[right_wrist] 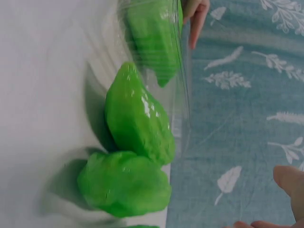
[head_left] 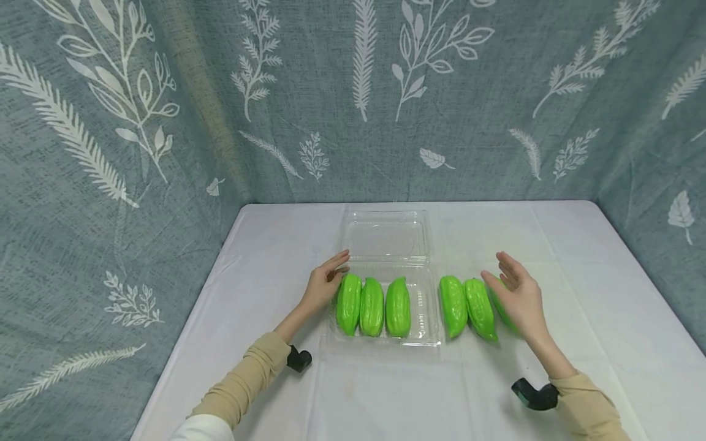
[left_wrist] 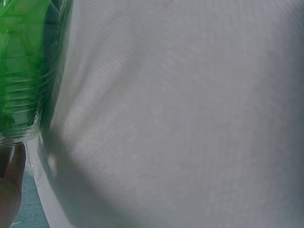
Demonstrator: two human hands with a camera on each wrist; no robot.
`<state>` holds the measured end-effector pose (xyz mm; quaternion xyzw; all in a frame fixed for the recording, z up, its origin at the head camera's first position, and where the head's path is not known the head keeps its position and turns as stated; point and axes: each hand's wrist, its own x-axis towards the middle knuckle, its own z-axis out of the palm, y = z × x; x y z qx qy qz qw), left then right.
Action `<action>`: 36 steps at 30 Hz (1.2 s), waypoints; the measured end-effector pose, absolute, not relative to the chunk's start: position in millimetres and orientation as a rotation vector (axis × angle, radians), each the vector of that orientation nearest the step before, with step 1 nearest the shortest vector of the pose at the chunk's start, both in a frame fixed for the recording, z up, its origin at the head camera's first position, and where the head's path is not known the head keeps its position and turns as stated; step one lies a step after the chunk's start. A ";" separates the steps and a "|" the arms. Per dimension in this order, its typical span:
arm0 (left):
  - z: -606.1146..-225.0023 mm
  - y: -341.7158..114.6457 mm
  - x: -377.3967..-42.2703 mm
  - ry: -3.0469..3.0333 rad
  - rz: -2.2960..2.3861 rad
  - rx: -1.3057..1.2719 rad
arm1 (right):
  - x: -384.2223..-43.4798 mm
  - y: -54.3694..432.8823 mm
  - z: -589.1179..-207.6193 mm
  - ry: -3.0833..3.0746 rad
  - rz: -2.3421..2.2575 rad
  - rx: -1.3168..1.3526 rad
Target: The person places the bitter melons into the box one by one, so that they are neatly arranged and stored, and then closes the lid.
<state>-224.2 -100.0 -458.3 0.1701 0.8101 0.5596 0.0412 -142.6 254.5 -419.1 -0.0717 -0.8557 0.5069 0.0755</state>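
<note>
A clear plastic clamshell box (head_left: 423, 306) lies with its lid (head_left: 386, 236) folded back. Inside its base sit three glossy green bitter melons (head_left: 398, 307), side by side. My left hand (head_left: 322, 285) is at the box's left edge, fingers extended by the upper-left corner and leftmost melon. In the left wrist view, fingertips (left_wrist: 18, 159) appear against the clear wall. Right of the box are three more melons (head_left: 453, 306), lying on the table. Over the rightmost one, partly hiding it, is my right hand (head_left: 518, 300), its fingers loosely extended and holding nothing.
A white cloth covers the table (head_left: 386, 398). Blue-green curtains (head_left: 331, 92) with white leaf patterns stand behind and at both sides. Black wrist mounts (head_left: 535, 395) hang below both forearms.
</note>
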 end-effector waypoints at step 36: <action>-458.3 -99.2 -224.9 2.490 1.685 0.483 | -139.6 298.8 -449.4 -2.862 1.283 -0.337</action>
